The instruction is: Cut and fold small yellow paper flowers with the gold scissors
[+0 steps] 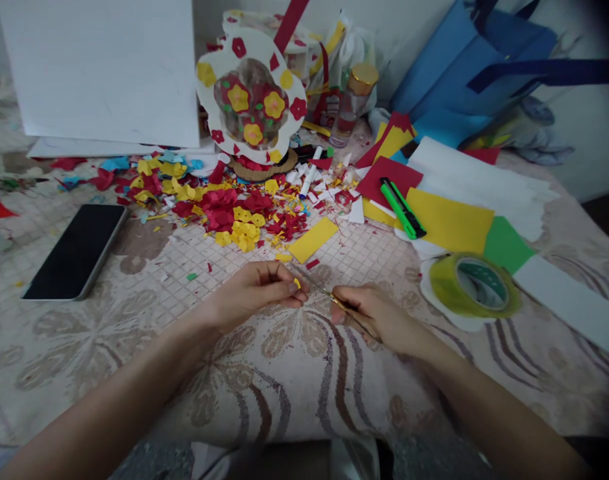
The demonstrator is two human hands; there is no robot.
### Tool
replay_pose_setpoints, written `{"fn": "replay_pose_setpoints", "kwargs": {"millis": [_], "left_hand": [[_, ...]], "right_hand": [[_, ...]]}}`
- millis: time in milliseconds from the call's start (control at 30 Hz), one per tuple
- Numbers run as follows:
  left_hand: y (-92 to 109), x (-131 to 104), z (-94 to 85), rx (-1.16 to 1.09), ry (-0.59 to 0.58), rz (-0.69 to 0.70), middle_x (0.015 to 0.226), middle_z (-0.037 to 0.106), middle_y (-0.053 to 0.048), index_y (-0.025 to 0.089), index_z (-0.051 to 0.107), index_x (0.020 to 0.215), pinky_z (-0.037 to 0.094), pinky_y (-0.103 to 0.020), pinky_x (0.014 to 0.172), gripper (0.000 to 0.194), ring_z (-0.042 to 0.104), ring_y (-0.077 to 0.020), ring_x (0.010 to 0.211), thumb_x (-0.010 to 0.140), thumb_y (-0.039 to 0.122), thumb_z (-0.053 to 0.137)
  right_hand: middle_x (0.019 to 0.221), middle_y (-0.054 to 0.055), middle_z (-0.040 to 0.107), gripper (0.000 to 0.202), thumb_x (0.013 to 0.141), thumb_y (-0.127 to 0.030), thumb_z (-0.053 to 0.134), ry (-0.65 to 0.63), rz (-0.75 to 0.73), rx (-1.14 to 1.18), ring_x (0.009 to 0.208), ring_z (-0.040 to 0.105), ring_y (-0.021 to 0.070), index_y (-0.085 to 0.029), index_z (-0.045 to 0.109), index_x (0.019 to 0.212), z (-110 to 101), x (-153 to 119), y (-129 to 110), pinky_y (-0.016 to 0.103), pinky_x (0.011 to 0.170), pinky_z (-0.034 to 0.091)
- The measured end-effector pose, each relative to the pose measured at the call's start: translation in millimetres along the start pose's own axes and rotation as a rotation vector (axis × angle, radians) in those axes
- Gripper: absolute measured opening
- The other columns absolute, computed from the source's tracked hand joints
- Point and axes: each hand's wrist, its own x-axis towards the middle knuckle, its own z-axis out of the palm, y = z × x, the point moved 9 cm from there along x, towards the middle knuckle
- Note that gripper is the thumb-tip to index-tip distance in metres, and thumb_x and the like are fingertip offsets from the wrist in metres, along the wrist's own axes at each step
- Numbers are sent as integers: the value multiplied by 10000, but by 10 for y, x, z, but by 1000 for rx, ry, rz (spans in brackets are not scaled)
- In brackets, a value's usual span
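Between the fingertips of my left hand [267, 288] is pinched a small piece of yellow paper [297, 283]. My right hand [367, 312] is closed around a pair of scissors [351, 313], whose blades point left toward that piece. Whether the blades touch the paper I cannot tell. Just beyond my hands lies a yellow paper strip [313, 240]. Behind it spreads a heap of cut red and yellow paper flowers [221, 210] and scraps.
A phone [77, 252] lies at left. To the right are a tape roll [474, 285], a green box cutter [401, 208] and coloured paper sheets [449, 217]. At the back stand a flower-shaped paper lantern [254, 100], a gold-capped bottle [354, 100] and a blue bag [464, 60].
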Motion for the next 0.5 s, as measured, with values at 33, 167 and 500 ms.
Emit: {"fn": "replay_pose_setpoints", "kwargs": {"millis": [33, 167, 500], "left_hand": [[2, 2, 3, 12, -2, 5, 868, 693, -51, 120, 612, 701, 502, -219, 711, 142, 643, -102, 742, 724, 222, 707], [17, 6, -17, 56, 35, 31, 702, 658, -7, 139, 597, 744, 460, -192, 587, 154, 591, -75, 599, 729, 253, 701], [6, 14, -103, -87, 145, 38, 695, 649, -4, 138, 550, 763, 465, -196, 562, 201, 602, -87, 599, 700, 232, 716]], "right_hand": [[526, -54, 380, 352, 877, -453, 449, 15, -4, 18, 503, 349, 89, -175, 471, 664, -13, 5, 19, 213, 477, 254], [592, -41, 413, 331, 870, -460, 471, 5, -24, 43, 549, 369, 100, -177, 457, 698, -24, 0, 67, 221, 498, 274], [628, -34, 396, 378, 889, -512, 420, -109, -102, 33, 572, 346, 107, -182, 426, 706, -66, -78, 58, 242, 520, 284]]}}
